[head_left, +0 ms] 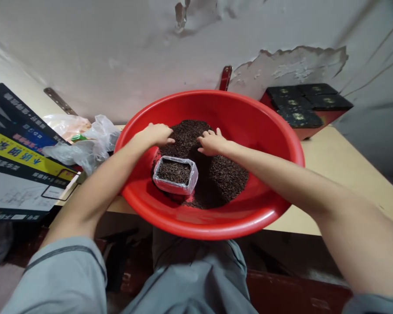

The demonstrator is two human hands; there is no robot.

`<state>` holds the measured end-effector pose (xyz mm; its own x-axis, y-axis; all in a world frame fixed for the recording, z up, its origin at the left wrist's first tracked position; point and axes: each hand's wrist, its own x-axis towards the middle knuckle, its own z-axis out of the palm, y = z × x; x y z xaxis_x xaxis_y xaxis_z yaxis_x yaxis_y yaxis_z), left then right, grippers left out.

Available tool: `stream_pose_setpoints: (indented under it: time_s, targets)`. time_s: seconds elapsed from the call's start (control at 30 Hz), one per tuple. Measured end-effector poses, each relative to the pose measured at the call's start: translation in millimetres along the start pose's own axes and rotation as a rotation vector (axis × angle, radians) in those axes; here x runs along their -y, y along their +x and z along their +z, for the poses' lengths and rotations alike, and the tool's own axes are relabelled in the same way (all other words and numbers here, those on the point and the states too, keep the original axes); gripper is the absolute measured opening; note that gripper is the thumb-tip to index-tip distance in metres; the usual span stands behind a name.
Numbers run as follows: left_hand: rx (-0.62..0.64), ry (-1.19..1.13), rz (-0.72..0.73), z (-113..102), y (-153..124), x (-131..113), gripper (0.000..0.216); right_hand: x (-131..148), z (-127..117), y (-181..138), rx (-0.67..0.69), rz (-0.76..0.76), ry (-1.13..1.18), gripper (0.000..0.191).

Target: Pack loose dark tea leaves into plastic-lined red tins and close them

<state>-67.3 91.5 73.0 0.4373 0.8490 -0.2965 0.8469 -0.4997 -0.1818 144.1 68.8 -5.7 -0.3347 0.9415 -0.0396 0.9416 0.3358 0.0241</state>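
Note:
A big red plastic basin (275,131) holds a heap of small, dark brown, elongated pieces (190,128) that look like loose tea leaves. In it, at the near left of the heap, sits a small rectangular container lined with clear plastic (180,188), with the same dark pieces inside. My left hand (159,134) is over the left side of the heap, just behind the container, fingers partly apart and nothing seen in them. Over the middle of the heap, my right hand (212,143) has its fingers spread, palm down, holding nothing visible. Whether the fingertips touch the pieces is unclear.
The basin stands on a pale wooden table (343,170) against a peeling wall. Dark-topped red boxes (298,104) are grouped behind it at right. At left are crumpled clear plastic bags (94,139) and a large printed carton (26,161).

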Motion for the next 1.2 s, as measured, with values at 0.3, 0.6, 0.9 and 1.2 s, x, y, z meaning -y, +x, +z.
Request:
stream_pose_setpoints:
  time_s: [0.3, 0.6, 0.9, 1.2]
  targets:
    - [-0.019, -0.226, 0.252, 61.1, -83.5, -11.2, 0.102, 62.9, -27.6, -61.0, 0.157, -0.302, 0.284, 0.088]
    - [0.001, -0.152, 0.042, 66.4, -97.3, -55.4, 0.083, 55.7, -8.8, -78.2, 0.121, -0.360, 0.202, 0.079]
    - [-0.037, -0.089, 0.010, 71.6, -96.7, -60.0, 0.083, 54.7, -2.4, -78.8, 0.032, -0.371, 0.161, 0.079]
    - [-0.021, -0.012, -0.016, 68.4, -96.4, -69.6, 0.090, 56.9, -1.0, -80.2, 0.024, -0.341, 0.144, 0.086]
